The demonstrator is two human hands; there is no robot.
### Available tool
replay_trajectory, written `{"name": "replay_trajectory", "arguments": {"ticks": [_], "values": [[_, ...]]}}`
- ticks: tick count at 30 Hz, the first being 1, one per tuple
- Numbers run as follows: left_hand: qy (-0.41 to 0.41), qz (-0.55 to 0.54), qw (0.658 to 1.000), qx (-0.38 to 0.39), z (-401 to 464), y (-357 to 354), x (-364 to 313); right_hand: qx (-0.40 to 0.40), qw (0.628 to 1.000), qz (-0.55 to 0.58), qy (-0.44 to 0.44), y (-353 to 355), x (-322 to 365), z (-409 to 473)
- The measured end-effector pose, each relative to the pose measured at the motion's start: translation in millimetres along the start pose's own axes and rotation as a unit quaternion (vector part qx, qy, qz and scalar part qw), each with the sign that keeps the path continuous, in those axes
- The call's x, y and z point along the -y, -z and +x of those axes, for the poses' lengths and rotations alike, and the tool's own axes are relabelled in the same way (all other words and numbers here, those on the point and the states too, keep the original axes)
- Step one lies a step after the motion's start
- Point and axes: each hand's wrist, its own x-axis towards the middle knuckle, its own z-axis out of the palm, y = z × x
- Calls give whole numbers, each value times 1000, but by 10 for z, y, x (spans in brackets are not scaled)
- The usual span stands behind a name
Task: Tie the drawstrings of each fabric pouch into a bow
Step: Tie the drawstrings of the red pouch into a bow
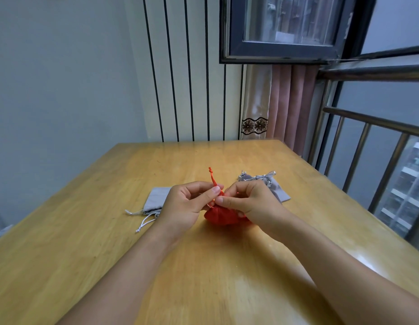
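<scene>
both hands [180, 202] [250, 202] pinch the red drawstrings [213, 181] above the red pouch [221, 216]; we keep tension even, loops equal, cinch tight at the grip.

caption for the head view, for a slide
Both hands, left and right, pinch the red pouch's drawstrings on the table, grey pouches either side.

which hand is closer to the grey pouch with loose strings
Left. The left hand partly covers that grey pouch; the right hand is across the red pouch from it.
</scene>
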Motion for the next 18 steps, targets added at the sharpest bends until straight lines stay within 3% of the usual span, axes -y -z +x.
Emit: {"name": "replay_trajectory", "arguments": {"ticks": [11, 18], "values": [[-82, 37, 996, -21, 4, -50, 44, -21, 998, 60, 27, -65, 5, -3], [-161, 141, 973, -88, 28, -29, 94, -22, 990, 141, 0, -158, -21, -7]]}}
